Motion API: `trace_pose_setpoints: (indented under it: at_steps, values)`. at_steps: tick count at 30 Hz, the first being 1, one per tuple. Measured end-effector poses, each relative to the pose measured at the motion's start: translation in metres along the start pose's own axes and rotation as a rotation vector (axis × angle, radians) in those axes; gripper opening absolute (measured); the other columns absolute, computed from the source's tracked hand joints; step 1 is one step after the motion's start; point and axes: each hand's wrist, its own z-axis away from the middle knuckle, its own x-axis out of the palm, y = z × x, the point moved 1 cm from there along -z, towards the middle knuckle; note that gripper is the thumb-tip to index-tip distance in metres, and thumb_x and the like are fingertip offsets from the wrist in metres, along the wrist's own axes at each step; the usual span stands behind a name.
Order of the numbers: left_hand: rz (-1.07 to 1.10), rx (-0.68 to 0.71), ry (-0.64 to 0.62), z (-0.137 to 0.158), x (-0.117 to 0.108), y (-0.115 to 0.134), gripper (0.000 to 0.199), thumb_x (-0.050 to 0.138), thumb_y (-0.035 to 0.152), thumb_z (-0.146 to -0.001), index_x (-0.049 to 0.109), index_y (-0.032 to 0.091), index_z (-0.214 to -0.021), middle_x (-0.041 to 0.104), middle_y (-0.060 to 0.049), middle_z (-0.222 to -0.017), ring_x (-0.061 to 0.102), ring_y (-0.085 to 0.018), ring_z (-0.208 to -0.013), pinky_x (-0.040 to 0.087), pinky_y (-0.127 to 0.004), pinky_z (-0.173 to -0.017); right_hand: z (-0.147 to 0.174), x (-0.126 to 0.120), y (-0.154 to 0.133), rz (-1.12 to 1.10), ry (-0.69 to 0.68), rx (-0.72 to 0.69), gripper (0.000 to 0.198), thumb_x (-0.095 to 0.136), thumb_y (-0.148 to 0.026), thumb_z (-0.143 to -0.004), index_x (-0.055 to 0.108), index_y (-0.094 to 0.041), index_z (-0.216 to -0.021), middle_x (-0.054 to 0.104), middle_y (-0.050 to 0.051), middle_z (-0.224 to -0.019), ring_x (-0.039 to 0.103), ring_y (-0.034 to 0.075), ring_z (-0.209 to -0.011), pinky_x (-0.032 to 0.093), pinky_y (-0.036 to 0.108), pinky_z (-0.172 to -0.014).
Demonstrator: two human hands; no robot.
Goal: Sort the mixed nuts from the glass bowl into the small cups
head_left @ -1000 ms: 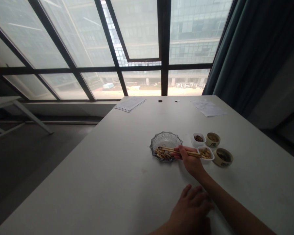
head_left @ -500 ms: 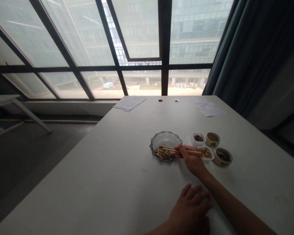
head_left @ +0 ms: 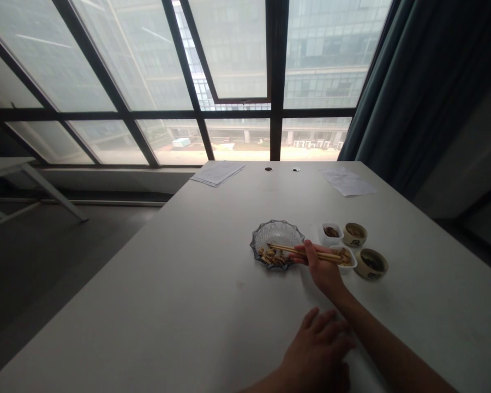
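My right hand (head_left: pixel 321 267) is closed around a pair of wooden chopsticks (head_left: pixel 288 249). Their tips reach over a scalloped clear glass bowl (head_left: pixel 279 229), and no food shows between them. Brownish dried pieces (head_left: pixel 275 257) lie along the near side of that bowl. Partly behind my right hand is a white dish (head_left: pixel 354 261) of yellowish-brown pieces. My left hand (head_left: pixel 319 344) rests on the table below the right forearm, its fingers loosely bent and somewhat apart, with nothing seen in it.
Beyond the right hand stand a small white dish (head_left: pixel 322 238) with dark contents and two beige cups (head_left: pixel 357 242), both with something inside. Paper sheets (head_left: pixel 217 173) lie at the far left of the white table (head_left: pixel 180 284), and more papers (head_left: pixel 347 181) at the far right.
The chopstick tips have drawn closer together, and the right hand has shifted very slightly. The left hand stays in place.
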Motion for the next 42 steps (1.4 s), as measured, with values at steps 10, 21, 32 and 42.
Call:
trace_pose_setpoints:
  at_steps: [10,21,32,42]
  values:
    - [0.018,-0.018,-0.001,0.002,0.0,0.001,0.033,0.057,0.036,-0.1,0.054,0.029,-0.132,0.048,0.002,-0.156,0.035,-0.025,-0.148,0.021,-0.052,-0.125,0.018,-0.058,-0.077,-0.072,0.148,-0.097,0.047,0.075,-0.059,-0.085,0.079,-0.013,-0.089,0.08,0.014,-0.084,0.08,0.029,-0.08,0.068,0.033,-0.07]
    - [0.013,-0.058,0.002,0.0,-0.003,0.004,0.031,0.059,0.032,-0.097,0.055,0.031,-0.128,0.048,0.004,-0.155,0.034,-0.023,-0.148,0.02,-0.051,-0.125,0.084,-0.218,-0.068,0.004,0.552,-0.092,0.043,0.078,-0.056,-0.083,0.08,-0.013,-0.086,0.08,0.014,-0.084,0.08,0.027,-0.079,0.066,0.027,-0.079]
    - [0.019,-0.074,-0.02,0.0,-0.005,0.004,0.035,0.06,0.03,-0.096,0.055,0.032,-0.13,0.047,0.004,-0.156,0.033,-0.024,-0.149,0.019,-0.051,-0.126,0.105,-0.235,-0.064,0.174,0.583,-0.039,0.045,0.079,-0.058,-0.081,0.078,-0.014,-0.092,0.08,0.013,-0.083,0.08,0.026,-0.076,0.066,0.026,-0.076]
    - [0.02,-0.07,0.004,0.0,-0.004,0.006,0.033,0.061,0.031,-0.097,0.056,0.032,-0.129,0.049,0.004,-0.154,0.034,-0.023,-0.148,0.018,-0.05,-0.126,0.072,-0.133,-0.073,0.191,0.201,-0.182,0.044,0.066,-0.056,-0.093,0.078,-0.014,-0.096,0.081,0.014,-0.088,0.08,0.027,-0.08,0.068,0.033,-0.072]
